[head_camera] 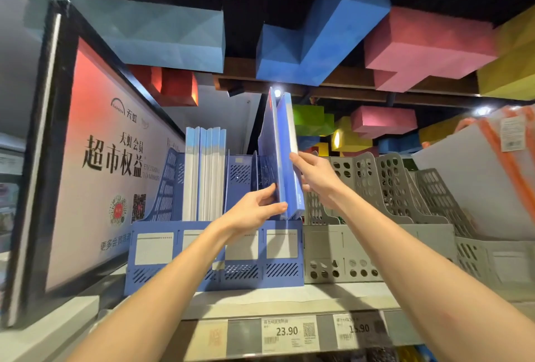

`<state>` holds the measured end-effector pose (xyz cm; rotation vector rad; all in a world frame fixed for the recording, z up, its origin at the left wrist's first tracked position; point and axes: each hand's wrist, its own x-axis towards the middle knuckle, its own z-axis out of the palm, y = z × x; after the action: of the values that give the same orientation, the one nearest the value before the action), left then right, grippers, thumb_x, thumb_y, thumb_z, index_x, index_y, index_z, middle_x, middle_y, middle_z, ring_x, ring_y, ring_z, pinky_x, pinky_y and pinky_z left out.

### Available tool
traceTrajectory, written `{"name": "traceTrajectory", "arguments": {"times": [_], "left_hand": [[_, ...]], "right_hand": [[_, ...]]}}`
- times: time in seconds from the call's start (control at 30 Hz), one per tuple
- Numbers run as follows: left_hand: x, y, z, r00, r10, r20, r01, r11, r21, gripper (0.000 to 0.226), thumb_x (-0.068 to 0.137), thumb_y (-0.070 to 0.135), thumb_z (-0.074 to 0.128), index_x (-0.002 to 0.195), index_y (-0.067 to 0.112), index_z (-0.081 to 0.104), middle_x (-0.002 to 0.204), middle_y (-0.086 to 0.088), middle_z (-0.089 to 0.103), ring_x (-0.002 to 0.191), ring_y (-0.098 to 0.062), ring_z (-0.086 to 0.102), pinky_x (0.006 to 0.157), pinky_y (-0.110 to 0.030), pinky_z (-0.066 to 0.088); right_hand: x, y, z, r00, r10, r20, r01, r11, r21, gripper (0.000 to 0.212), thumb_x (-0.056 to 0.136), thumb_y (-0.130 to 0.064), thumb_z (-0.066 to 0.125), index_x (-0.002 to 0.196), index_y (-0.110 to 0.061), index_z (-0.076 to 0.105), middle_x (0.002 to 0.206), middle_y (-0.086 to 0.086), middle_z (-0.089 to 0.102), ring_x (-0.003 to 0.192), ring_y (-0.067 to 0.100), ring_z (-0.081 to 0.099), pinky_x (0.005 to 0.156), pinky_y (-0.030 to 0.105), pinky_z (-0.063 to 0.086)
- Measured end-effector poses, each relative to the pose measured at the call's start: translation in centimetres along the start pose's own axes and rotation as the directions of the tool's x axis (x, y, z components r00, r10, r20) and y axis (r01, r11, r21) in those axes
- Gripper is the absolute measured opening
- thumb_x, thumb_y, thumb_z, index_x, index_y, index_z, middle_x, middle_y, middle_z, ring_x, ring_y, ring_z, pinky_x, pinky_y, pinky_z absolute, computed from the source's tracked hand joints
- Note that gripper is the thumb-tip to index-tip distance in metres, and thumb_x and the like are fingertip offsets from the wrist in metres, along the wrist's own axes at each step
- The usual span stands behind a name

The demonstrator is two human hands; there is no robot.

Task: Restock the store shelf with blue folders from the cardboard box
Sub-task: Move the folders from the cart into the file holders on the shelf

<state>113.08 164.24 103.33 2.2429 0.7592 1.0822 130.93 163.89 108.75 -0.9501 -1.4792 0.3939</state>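
Note:
Two blue folders (280, 147) stand upright and tilted over the right end slot of a blue file rack (215, 257) on the shelf (260, 301). My left hand (254, 208) grips their lower left edge. My right hand (315, 176) holds their right side, fingers against the spine. Several more blue-and-white folders (205, 170) stand in the rack's left slots. The cardboard box is not in view.
Grey perforated file racks (376, 211) fill the shelf to the right, with white and orange folders (492, 164) at far right. A framed red-and-white sign (95, 159) stands at left. Price tags (286, 332) line the shelf edge. Coloured foam blocks (318, 37) hang overhead.

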Motion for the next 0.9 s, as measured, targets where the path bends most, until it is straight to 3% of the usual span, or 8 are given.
{"name": "traceTrajectory", "arguments": {"times": [0.03, 0.1, 0.17, 0.23, 0.4, 0.53, 0.8, 0.9], "left_hand": [[0.1, -0.1, 0.0, 1.0, 0.003, -0.003, -0.003, 1.0, 0.019, 0.066, 0.102, 0.02, 0.059, 0.159, 0.016, 0.025, 0.139, 0.021, 0.051, 0.1, 0.02, 0.054, 0.077, -0.002, 0.046], [0.5, -0.4, -0.2, 1.0, 0.008, -0.004, -0.008, 0.998, 0.06, 0.065, 0.102, 0.015, 0.059, 0.158, 0.016, 0.026, 0.143, 0.018, 0.046, 0.103, 0.017, 0.051, 0.078, 0.0, 0.045], [1.0, -0.8, -0.5, 1.0, 0.007, -0.007, -0.006, 0.994, 0.109, 0.066, 0.102, 0.017, 0.06, 0.159, 0.018, 0.027, 0.151, 0.014, 0.044, 0.122, 0.006, 0.052, 0.093, -0.006, 0.043], [1.6, -1.3, -0.7, 1.0, -0.01, -0.027, 0.014, 0.986, 0.166, 0.073, 0.1, 0.021, 0.063, 0.161, 0.022, 0.023, 0.158, 0.006, 0.039, 0.14, -0.009, 0.044, 0.104, -0.019, 0.036], [3.0, -2.0, -0.9, 0.999, -0.027, -0.041, 0.037, 0.964, 0.264, 0.078, 0.096, 0.02, 0.068, 0.16, 0.027, 0.024, 0.159, -0.001, 0.04, 0.142, -0.017, 0.044, 0.104, -0.028, 0.04], [3.7, -1.8, -0.1, 0.999, -0.024, -0.031, 0.033, 0.941, 0.338, 0.08, 0.095, 0.031, 0.069, 0.16, 0.023, 0.023, 0.154, 0.0, 0.047, 0.132, -0.015, 0.052, 0.108, -0.03, 0.043], [4.7, -2.0, 2.3, 0.995, -0.002, -0.098, 0.037, 0.933, 0.357, 0.077, 0.096, 0.034, 0.066, 0.16, 0.022, 0.024, 0.137, -0.005, 0.062, 0.125, -0.015, 0.059, 0.103, -0.029, 0.046], [4.6, -1.9, 2.4, 0.991, -0.052, -0.126, 0.095, 0.927, 0.362, 0.082, 0.096, 0.039, 0.063, 0.161, 0.024, 0.017, 0.114, -0.001, 0.073, 0.104, -0.012, 0.067, 0.093, -0.032, 0.052]], "right_hand": [[-0.2, 0.0, 0.0, 1.0, -0.009, -0.006, 0.009, 0.999, -0.051, 0.056, 0.098, -0.051, 0.055, 0.139, -0.014, 0.056, 0.131, 0.002, 0.063, 0.117, 0.02, 0.062, 0.089, 0.044, 0.058], [-0.3, 0.2, 0.0, 0.996, -0.073, -0.054, 0.062, 0.981, -0.182, 0.044, 0.103, -0.045, 0.047, 0.099, -0.005, 0.066, 0.088, 0.006, 0.064, 0.081, 0.017, 0.061, 0.071, 0.039, 0.054], [-0.3, 0.5, -0.1, 0.98, -0.131, -0.147, 0.084, 0.952, -0.294, 0.046, 0.106, -0.034, 0.038, 0.067, -0.009, 0.044, 0.063, 0.005, 0.044, 0.06, 0.017, 0.042, 0.06, 0.033, 0.036], [-0.3, 0.5, -0.1, 0.961, -0.163, -0.222, 0.079, 0.935, -0.345, 0.046, 0.107, -0.03, 0.034, 0.065, -0.013, 0.038, 0.065, 0.006, 0.044, 0.062, 0.018, 0.039, 0.061, 0.033, 0.032], [-0.6, 0.1, -0.4, 0.933, -0.217, -0.287, 0.103, 0.925, -0.367, 0.045, 0.107, -0.036, 0.032, 0.069, -0.015, 0.043, 0.078, 0.008, 0.053, 0.077, 0.026, 0.05, 0.066, 0.042, 0.051], [-1.9, -0.6, -0.8, 0.912, -0.313, -0.265, 0.205, 0.907, -0.368, 0.043, 0.107, -0.027, 0.034, 0.066, -0.015, 0.039, 0.071, 0.003, 0.045, 0.078, 0.022, 0.039, 0.052, 0.02, 0.04], [-3.2, 0.3, -2.3, 0.889, -0.359, -0.285, 0.275, 0.915, -0.296, 0.04, 0.106, -0.024, 0.041, 0.067, -0.015, 0.036, 0.06, -0.002, 0.036, 0.06, 0.016, 0.03, 0.06, 0.035, 0.026], [-4.0, 0.6, -2.8, 0.895, -0.347, -0.28, 0.289, 0.93, -0.227, 0.039, 0.106, -0.026, 0.041, 0.069, -0.015, 0.037, 0.062, -0.004, 0.035, 0.061, 0.014, 0.03, 0.061, 0.034, 0.026]]}}
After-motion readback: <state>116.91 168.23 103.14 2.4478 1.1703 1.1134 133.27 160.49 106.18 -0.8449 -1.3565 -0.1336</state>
